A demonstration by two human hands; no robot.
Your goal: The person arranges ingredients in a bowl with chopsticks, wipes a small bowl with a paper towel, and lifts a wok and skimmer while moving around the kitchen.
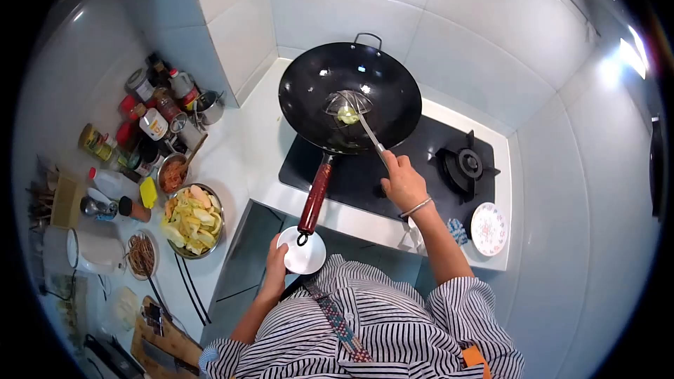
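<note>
My right hand (404, 184) is closed round the handle of a metal strainer ladle (370, 132), whose round head lies inside the black wok (302, 98). A small pale green clump (347, 114) rests at the strainer's head; what it is I cannot make out. My left hand (276, 267) grips a white bowl (307, 253) by its left rim, below the end of the wok's dark red handle (317, 196). No food shows inside the bowl. The wok sits over the left side of the black gas hob (414, 168).
Left on the counter stand a metal bowl of cut vegetables (193, 221), a small bowl of reddish food (172, 174) and several sauce bottles (153, 123). Chopsticks (193, 288) and a cutting board with a knife (165, 340) lie nearer. A patterned plate (489, 229) sits right, beside the bare burner (467, 163).
</note>
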